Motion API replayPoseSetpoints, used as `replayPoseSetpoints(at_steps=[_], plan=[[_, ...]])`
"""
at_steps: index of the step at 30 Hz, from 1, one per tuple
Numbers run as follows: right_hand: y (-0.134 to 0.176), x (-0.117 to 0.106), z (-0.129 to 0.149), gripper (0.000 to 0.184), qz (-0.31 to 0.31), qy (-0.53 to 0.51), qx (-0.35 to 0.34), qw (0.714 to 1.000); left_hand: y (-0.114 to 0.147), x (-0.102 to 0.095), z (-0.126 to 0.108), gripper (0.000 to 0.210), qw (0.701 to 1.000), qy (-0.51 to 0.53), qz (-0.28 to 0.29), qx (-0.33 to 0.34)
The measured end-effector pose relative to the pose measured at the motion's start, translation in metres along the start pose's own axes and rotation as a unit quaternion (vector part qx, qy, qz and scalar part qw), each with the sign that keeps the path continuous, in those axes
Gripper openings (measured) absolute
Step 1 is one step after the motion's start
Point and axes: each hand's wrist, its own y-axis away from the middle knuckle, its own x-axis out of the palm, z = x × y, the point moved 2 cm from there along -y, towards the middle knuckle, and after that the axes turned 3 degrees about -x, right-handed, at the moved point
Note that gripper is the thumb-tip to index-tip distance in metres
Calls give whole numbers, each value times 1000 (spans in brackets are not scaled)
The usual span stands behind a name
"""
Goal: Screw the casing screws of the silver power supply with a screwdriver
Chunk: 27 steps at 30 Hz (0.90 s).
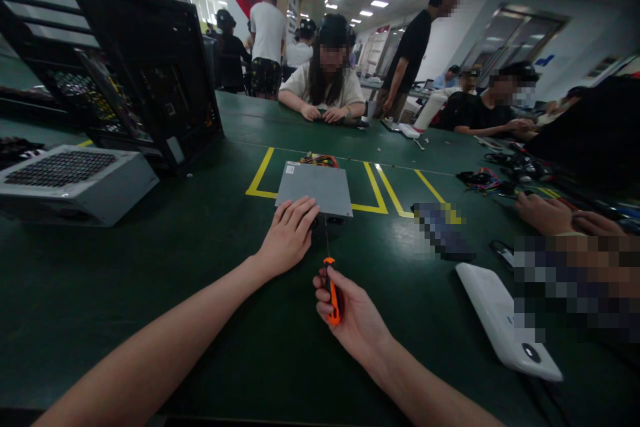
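A grey metal power supply unit [320, 188] lies on the green table, with coloured cables [320, 160] behind it. My left hand [287, 240] rests on its near left part, fingers stretched out over the top; the thumb is mostly hidden. In my right hand [357, 310] is a screwdriver with an orange and black handle [334, 300], fingers wrapped around it. Its thin shaft points away from me to the near side of the unit, where the tip is hard to make out. That near side is mostly hidden from above.
A black computer case [185, 80] and another power supply unit [115, 193] stand at left. Yellow tape [260, 173] marks the table. To the right lie a white rounded device [505, 320] and cables [485, 180], near another person's hands [545, 213]. A person [325, 73] sits opposite.
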Motion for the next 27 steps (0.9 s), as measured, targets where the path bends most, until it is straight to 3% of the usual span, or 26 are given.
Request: replayPoseSetpoints(at_steps=[7, 12, 18, 24, 27], plan=[[2, 2, 1, 7, -21, 25, -13, 999, 0, 0, 0, 47, 1000, 0, -2, 1], [3, 2, 0, 25, -11, 40, 7, 999, 0, 0, 0, 47, 1000, -3, 2, 1], [0, -3, -2, 8, 2, 17, -28, 999, 0, 1, 0, 46, 1000, -7, 5, 2], [0, -1, 0, 25, -8, 38, 1, 999, 0, 1, 0, 46, 1000, -9, 7, 1], [-1, -2, 1, 25, 1, 28, 8, 1000, 0, 1, 0, 45, 1000, -9, 6, 0]])
